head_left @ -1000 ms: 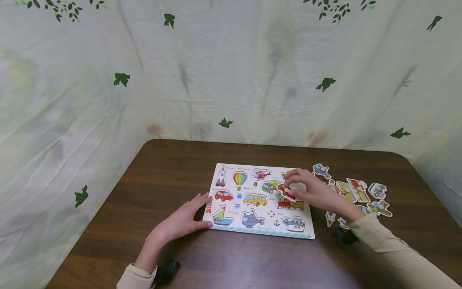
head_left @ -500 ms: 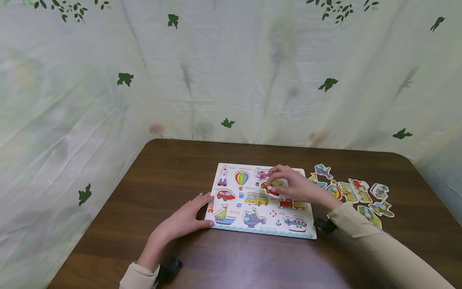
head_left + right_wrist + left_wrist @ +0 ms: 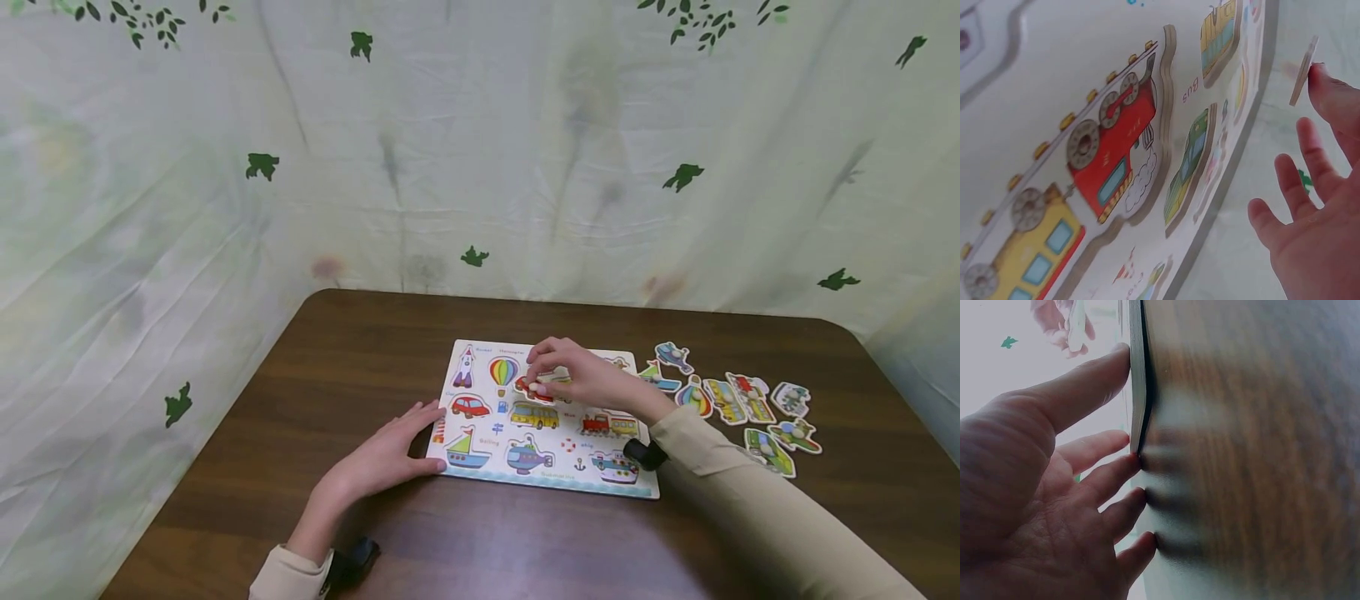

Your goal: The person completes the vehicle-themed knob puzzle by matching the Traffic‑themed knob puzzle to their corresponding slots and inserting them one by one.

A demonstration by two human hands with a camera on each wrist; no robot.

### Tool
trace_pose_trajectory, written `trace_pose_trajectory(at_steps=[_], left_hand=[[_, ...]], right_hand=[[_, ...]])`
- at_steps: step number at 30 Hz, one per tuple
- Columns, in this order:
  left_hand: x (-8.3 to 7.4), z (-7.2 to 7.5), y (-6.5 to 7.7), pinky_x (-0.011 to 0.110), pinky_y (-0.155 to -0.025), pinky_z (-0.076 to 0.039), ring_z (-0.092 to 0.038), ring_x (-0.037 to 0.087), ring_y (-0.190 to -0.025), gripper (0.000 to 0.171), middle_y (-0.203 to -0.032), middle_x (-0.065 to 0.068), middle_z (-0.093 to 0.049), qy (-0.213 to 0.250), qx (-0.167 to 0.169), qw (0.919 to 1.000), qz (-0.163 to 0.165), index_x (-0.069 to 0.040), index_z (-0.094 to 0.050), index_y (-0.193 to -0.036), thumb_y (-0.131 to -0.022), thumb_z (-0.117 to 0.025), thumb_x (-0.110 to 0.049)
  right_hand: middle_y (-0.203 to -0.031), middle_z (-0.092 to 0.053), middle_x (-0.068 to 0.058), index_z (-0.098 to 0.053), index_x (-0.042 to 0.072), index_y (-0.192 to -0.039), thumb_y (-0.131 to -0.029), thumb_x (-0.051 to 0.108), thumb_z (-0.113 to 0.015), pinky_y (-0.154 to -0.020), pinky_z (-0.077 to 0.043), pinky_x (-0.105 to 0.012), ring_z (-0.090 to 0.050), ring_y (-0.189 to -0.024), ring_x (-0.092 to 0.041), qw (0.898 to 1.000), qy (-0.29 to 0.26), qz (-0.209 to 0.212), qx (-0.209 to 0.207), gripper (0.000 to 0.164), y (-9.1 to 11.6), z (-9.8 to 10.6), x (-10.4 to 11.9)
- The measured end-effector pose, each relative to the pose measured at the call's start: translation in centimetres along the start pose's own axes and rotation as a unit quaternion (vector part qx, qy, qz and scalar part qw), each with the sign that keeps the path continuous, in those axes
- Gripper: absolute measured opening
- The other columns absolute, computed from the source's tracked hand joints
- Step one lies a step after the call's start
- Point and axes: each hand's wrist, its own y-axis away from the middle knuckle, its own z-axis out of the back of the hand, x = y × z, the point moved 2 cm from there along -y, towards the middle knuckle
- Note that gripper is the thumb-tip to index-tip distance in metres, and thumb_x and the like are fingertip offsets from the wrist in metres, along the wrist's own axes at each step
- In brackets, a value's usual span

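My right hand (image 3: 573,375) pinches a red car puzzle piece (image 3: 543,398) by its pale knob, over the upper middle of the white vehicle puzzle board (image 3: 480,447). In the right wrist view this piece (image 3: 1304,72) shows edge-on at the thumb, raised off the board. My left hand (image 3: 384,450) touches the board's left edge, fingers spread and thumb near the lower left corner. Its thumb and fingertips press along that edge (image 3: 1137,375) in the left wrist view. A red car recess (image 3: 469,407) lies at the board's left, below the rocket and beside the balloon.
Several loose vehicle pieces lie right of the board on the brown table (image 3: 360,333). Among them are a sailboat piece (image 3: 660,379), a balloon piece (image 3: 694,398) and a green car piece (image 3: 769,452). A pale curtain (image 3: 510,167) hangs behind the table.
My right hand has carried the red car piece leftward across the board, from above the train to near the balloon. The left hand stays at the board's edge.
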Motion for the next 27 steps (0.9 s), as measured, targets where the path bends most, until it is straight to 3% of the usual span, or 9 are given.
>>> trace_pose_trajectory(at_steps=[7, 16, 27], left_hand=[[-0.1, 0.2, 0.1, 0.059, -0.113, -0.023, -0.022, 0.036, -0.146, 0.075, -0.155, 0.011, -0.036, 0.005, -0.001, 0.9999, 0.011, -0.006, -0.046, -0.146, -0.084, -0.079, -0.033], [-0.2, 0.1, 0.1, 0.059, -0.113, -0.021, -0.023, 0.037, -0.145, 0.074, -0.155, 0.013, -0.036, -0.005, -0.001, 1.0, 0.008, -0.006, -0.046, -0.145, -0.084, -0.078, -0.032], [-0.1, 0.0, 0.2, 0.06, -0.113, -0.02, -0.024, 0.037, -0.145, 0.073, -0.154, 0.014, -0.037, 0.002, -0.003, 1.0, 0.004, -0.005, -0.047, -0.145, -0.084, -0.078, -0.03]], right_hand=[[-0.122, -0.055, -0.001, -0.072, 0.025, -0.097, -0.092, 0.013, -0.071, -0.096, -0.043, -0.048, -0.044, -0.115, -0.022, 1.0, -0.002, 0.002, 0.016, 0.013, -1.2, -0.4, 0.5], [-0.12, -0.056, -0.003, -0.073, 0.02, -0.098, -0.091, 0.01, -0.071, -0.094, -0.039, -0.045, -0.044, -0.114, -0.023, 0.999, 0.001, 0.041, 0.025, 0.012, -2.8, -1.3, 1.0], [-0.119, -0.057, 0.001, -0.072, 0.023, -0.095, -0.091, 0.009, -0.07, -0.096, -0.037, -0.043, -0.044, -0.114, -0.022, 0.999, 0.013, 0.036, 0.038, 0.015, -4.6, -2.5, 1.5]])
